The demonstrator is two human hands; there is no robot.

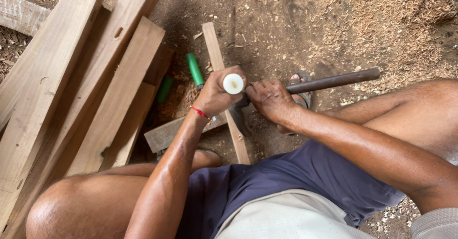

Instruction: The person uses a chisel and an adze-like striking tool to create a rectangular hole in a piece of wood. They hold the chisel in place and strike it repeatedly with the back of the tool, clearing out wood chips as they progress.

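My left hand [215, 94] is closed around a chisel handle whose round white butt end [233, 83] points up at the camera. My right hand [270, 99] grips a hammer close to its head, and the dark handle [334, 81] sticks out to the right. Both hands meet over a narrow wooden strip [213, 46] that crosses a short flat board [163, 135] on the dirt. The chisel's blade and the hammer head are hidden under my hands.
Several long planks [86, 86] lean at the left. Two green-handled tools [194, 69] [164, 89] lie on the ground beside them. My sandalled foot [302, 97] rests behind the right hand. Sawdust and wood chips [381, 24] cover the ground.
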